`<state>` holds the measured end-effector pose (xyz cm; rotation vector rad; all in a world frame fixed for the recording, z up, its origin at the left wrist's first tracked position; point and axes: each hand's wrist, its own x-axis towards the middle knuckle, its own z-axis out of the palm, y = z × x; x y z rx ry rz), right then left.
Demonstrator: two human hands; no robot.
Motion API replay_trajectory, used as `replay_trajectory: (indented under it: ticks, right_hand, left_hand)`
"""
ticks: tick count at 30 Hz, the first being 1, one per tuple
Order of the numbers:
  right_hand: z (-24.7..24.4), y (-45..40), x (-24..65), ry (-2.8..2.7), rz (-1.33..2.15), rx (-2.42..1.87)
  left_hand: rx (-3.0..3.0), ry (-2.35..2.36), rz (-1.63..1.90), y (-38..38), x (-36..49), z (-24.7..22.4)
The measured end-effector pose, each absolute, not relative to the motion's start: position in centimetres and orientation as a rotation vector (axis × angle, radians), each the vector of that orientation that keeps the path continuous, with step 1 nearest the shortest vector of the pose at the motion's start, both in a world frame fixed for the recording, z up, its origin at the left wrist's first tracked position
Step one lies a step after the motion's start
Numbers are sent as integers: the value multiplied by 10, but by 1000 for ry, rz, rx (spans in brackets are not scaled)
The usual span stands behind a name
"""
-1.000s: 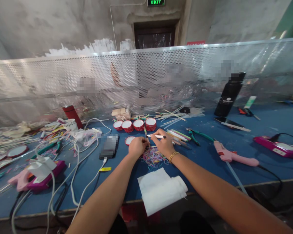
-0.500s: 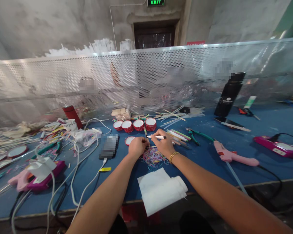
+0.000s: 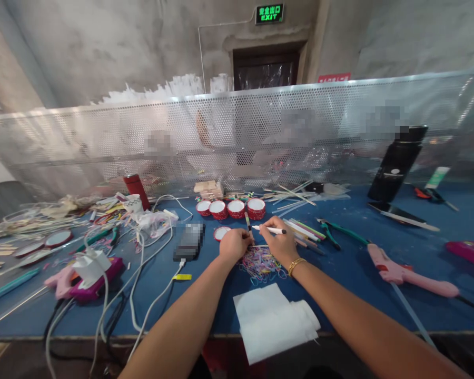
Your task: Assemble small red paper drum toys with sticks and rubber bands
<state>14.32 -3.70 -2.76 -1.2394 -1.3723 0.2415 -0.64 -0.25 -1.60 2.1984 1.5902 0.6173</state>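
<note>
My left hand (image 3: 236,245) is closed on a narrow stick (image 3: 248,220) with coloured sections, which stands up out of its fingertips. A white marker (image 3: 274,230) with a black end is gripped in my right hand (image 3: 281,242), its tip pointing left close to the stick. I cannot tell whether tip and stick touch. Below both hands lies a tangled heap of colourful rubber bands (image 3: 263,265). A round red-rimmed piece with a white top (image 3: 222,233) sits just beyond my left hand, and stacks of similar pieces (image 3: 236,209) stand farther back.
A phone (image 3: 188,242) on a white cable lies left. Folded white cloth (image 3: 275,322) is at the front edge. On the right are pliers (image 3: 343,231), a pink glue gun (image 3: 411,276) and a black bottle (image 3: 397,166). A perforated metal screen (image 3: 237,137) closes off the back.
The view has turned slightly left and up, so everything sits farther right and lower. Both hands keep their holds, and the marker tip is a little farther from the stick.
</note>
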Motion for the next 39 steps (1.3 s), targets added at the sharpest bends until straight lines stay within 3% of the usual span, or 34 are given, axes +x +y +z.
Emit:
replay_trajectory:
  ticks: [39]
  right_hand:
    - [-28,-37,146,-1372,268,-1235]
  left_hand:
    - [2174,1572,644,1,-6,-20]
